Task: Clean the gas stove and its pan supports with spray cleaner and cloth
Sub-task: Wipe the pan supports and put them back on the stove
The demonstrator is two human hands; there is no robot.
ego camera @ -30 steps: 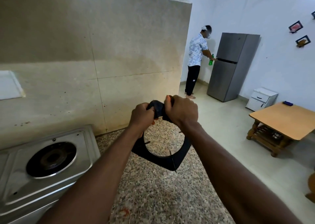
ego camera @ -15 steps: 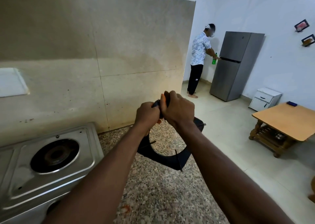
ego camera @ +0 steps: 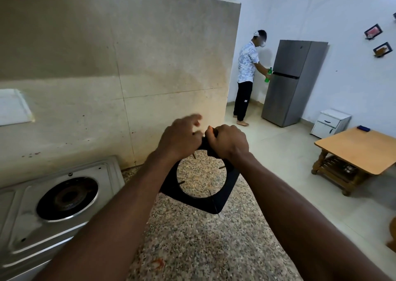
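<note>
Now, vs half a sec ago: the left hand (ego camera: 180,139) no longer makes a fist on the pan support (ego camera: 214,204). Its fingers (ego camera: 194,119) are uncurled & lifted, motion-blurred, gripping nothing I can see. The right hand (ego camera: 228,144) still clenches the support's top corner, knuckles up. The support has swung round: it was nearly edge-on, now its flat face & full round opening show. It's held up over the speckled granite counter (ego camera: 192,248), just right of the steel stove (ego camera: 19,233). Support: black, square w/ rounded corners, thin prongs pointing inwd into the hole, tips brownish. Dark bit btw the hands: cloth or frame, can't tell. The stove's burner (ego camera: 66,197) sits bare.
</note>
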